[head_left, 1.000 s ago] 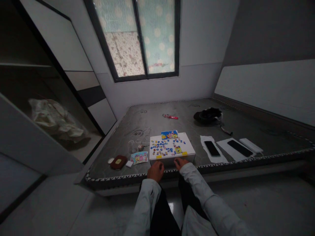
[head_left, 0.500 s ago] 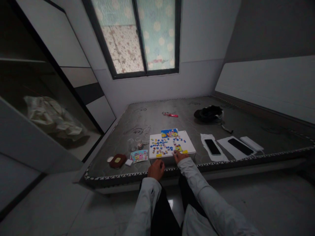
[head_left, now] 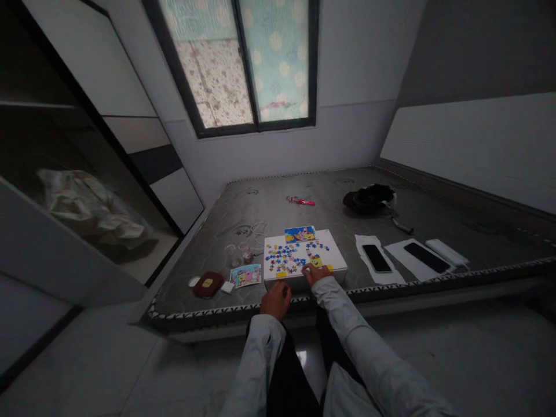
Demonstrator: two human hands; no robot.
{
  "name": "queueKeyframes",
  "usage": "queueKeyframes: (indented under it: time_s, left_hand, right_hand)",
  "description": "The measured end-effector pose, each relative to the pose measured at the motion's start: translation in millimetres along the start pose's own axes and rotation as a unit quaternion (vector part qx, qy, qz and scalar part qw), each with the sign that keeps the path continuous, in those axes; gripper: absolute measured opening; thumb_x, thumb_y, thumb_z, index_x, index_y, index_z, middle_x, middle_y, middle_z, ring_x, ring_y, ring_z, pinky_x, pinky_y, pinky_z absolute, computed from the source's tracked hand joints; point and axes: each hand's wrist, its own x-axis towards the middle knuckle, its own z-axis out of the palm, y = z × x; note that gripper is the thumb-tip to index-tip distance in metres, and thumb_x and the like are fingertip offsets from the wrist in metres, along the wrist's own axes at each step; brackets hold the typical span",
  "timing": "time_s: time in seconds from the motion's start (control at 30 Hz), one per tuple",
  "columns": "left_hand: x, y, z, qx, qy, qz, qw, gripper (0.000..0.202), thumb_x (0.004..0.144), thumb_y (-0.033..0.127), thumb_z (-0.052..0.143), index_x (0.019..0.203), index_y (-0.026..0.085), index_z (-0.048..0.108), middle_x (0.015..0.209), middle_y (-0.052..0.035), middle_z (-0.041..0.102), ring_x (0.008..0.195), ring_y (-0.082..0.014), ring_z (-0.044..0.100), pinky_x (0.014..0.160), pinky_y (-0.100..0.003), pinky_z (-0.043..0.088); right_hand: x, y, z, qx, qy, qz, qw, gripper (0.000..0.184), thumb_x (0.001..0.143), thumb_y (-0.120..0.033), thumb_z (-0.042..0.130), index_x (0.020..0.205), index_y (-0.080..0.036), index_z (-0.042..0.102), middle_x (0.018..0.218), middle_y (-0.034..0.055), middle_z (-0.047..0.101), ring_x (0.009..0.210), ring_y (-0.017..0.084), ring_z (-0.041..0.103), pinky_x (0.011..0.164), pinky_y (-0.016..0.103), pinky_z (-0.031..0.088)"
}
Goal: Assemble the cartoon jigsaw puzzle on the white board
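Standing here in the room, furthest left there's an open closet (head_left: pixel 41 105) with a clear plastic bag (head_left: pixel 89 205) of pale stuff slumped on its floor. Next comes the mattress (head_left: pixel 325 194), and by its near left corner sit a brown case (head_left: pixel 208 284), a small white square (head_left: pixel 227 287) and a picture card (head_left: pixel 245 276), the card just left of a white box (head_left: pixel 335 255). The left hand (head_left: pixel 275 301) hangs low at the box's front left corner, fingers curled in, knuckles up; honestly can't tell if they're pinching anything. Loose puzzle pieces (head_left: pixel 284 253) cover the left half of the box top, mostly blue, just beyond those fingers. A reference picture (head_left: pixel 299 234) lies at the back edge. A joined-up chunk (head_left: pixel 315 260) with a yellow figure sits right of the middle, just past the right hand (head_left: pixel 317 274), which is palm down over the front edge, thumb and fingertips bunched by the nearest pieces; too small to see if one's between them. Off right, a phone (head_left: pixel 376 259) lies on white paper near the mattress's front edge.
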Motion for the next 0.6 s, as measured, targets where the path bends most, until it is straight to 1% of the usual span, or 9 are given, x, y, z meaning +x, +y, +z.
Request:
queueKeyframes:
  time_s: [0.1, 0.2, 0.27, 0.3, 0.37, 0.43, 0.47, 0.53, 0.6]
  left_hand:
    - [0, 1, 0.0, 0.001, -0.002, 0.000, 1.000, 0.012, 0.090, 0.025, 0.051, 0.091, 0.023, 0.062, 0.092, -0.0009, 0.064, 0.084, -0.0125, 0.060, 0.071, -0.022, 0.040]
    - [1, 1, -0.4, 0.004, -0.003, -0.002, 1.000, 0.012, 0.091, 0.026, 0.050, 0.091, 0.023, 0.062, 0.093, -0.0009, 0.064, 0.084, -0.0127, 0.061, 0.070, -0.022, 0.039]
    - [1, 0, -0.7, 0.006, -0.002, -0.004, 1.000, 0.012, 0.091, 0.026, 0.050, 0.092, 0.023, 0.062, 0.094, -0.0009, 0.064, 0.084, -0.0127, 0.061, 0.069, -0.022, 0.039]
    - [1, -1, -0.9, 0.007, -0.002, -0.006, 1.000, 0.013, 0.091, 0.026, 0.050, 0.093, 0.023, 0.062, 0.094, -0.0009, 0.064, 0.084, -0.0126, 0.061, 0.069, -0.022, 0.039]
    - [1, -1, -1.3, 0.007, -0.007, -0.009, 1.000, 0.013, 0.091, 0.026, 0.049, 0.093, 0.023, 0.062, 0.095, -0.0009, 0.064, 0.084, -0.0123, 0.061, 0.069, -0.022, 0.039]
    - [1, -1, -1.7, 0.004, -0.009, -0.012, 1.000, 0.013, 0.092, 0.027, 0.049, 0.092, 0.023, 0.062, 0.095, -0.0008, 0.064, 0.084, -0.0120, 0.061, 0.069, -0.022, 0.039]
    - [1, -1, -1.8, 0.004, -0.010, -0.013, 1.000, 0.013, 0.092, 0.027, 0.049, 0.092, 0.023, 0.062, 0.095, -0.0007, 0.064, 0.084, -0.0119, 0.061, 0.070, -0.022, 0.039]
    - [1, 0, -1.7, 0.003, -0.009, -0.013, 1.000, 0.013, 0.092, 0.027, 0.050, 0.092, 0.023, 0.062, 0.095, -0.0009, 0.064, 0.085, -0.0118, 0.061, 0.071, -0.022, 0.039]
    - [2, 2, -1.4, 0.002, -0.010, -0.011, 1.000, 0.013, 0.092, 0.026, 0.050, 0.093, 0.023, 0.062, 0.096, -0.0013, 0.064, 0.085, -0.0120, 0.061, 0.072, -0.022, 0.040]
  right_hand:
    - [0, -1, 0, 0.014, 0.012, 0.001, 1.000, 0.024, 0.091, -0.043, 0.052, 0.098, -0.029, 0.070, 0.074, 0.0030, 0.072, 0.072, 0.018, 0.063, 0.076, 0.032, 0.033]
    - [2, 4, 0, 0.037, 0.040, -0.003, 0.999, 0.021, 0.088, -0.042, 0.056, 0.095, -0.029, 0.071, 0.081, 0.0021, 0.073, 0.083, 0.019, 0.063, 0.079, 0.032, 0.035]
    - [5, 12, 2, 0.087, 0.100, 0.004, 0.991, 0.022, 0.086, -0.042, 0.058, 0.091, -0.026, 0.072, 0.091, 0.0038, 0.073, 0.091, 0.020, 0.062, 0.081, 0.031, 0.038]
    - [6, 17, 3, 0.125, 0.138, 0.013, 0.982, 0.024, 0.085, -0.042, 0.058, 0.088, -0.024, 0.073, 0.093, 0.0052, 0.073, 0.091, 0.020, 0.062, 0.080, 0.030, 0.040]
    - [8, 27, 5, 0.202, 0.191, 0.046, 0.959, 0.030, 0.085, -0.046, 0.055, 0.085, -0.020, 0.072, 0.091, 0.0059, 0.073, 0.080, 0.018, 0.063, 0.074, 0.028, 0.044]
    - [8, 34, 7, 0.249, 0.192, 0.074, 0.946, 0.035, 0.085, -0.050, 0.052, 0.090, -0.021, 0.072, 0.087, 0.0038, 0.073, 0.070, 0.016, 0.061, 0.068, 0.027, 0.046]
    - [8, 36, 7, 0.256, 0.180, 0.083, 0.946, 0.037, 0.085, -0.051, 0.051, 0.094, -0.022, 0.071, 0.086, 0.0026, 0.073, 0.068, 0.016, 0.061, 0.067, 0.026, 0.046]
    - [7, 33, 8, 0.230, 0.146, 0.085, 0.958, 0.038, 0.086, -0.051, 0.049, 0.100, -0.024, 0.071, 0.086, 0.0016, 0.073, 0.071, 0.017, 0.063, 0.067, 0.026, 0.046]
    - [6, 26, 9, 0.173, 0.109, 0.066, 0.977, 0.035, 0.088, -0.047, 0.048, 0.102, -0.024, 0.071, 0.088, 0.0017, 0.074, 0.077, 0.017, 0.064, 0.071, 0.026, 0.046]
